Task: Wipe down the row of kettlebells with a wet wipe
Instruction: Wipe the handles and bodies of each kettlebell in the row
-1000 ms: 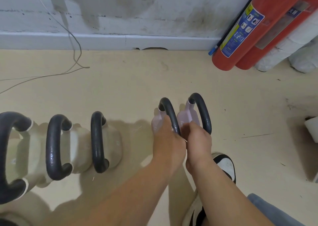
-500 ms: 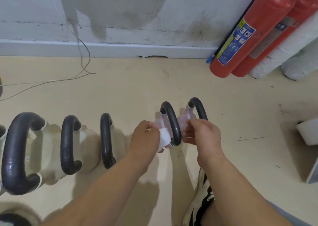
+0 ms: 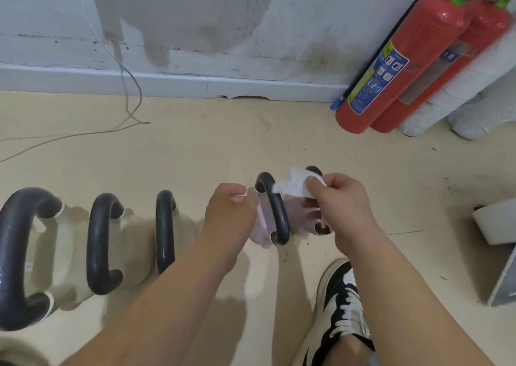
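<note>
Bare along both forearms down to the left hand (image 3: 229,212) and right hand (image 3: 342,208), wearing on one foot a black-and-white sneaker (image 3: 339,307) (white laces, wavy black side patches), ankle uncovered.

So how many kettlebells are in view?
5. Three cream kettlebells stand left; two pink kettlebells sit beside them, one partly behind the right hand. More may hide off-frame left.
</note>
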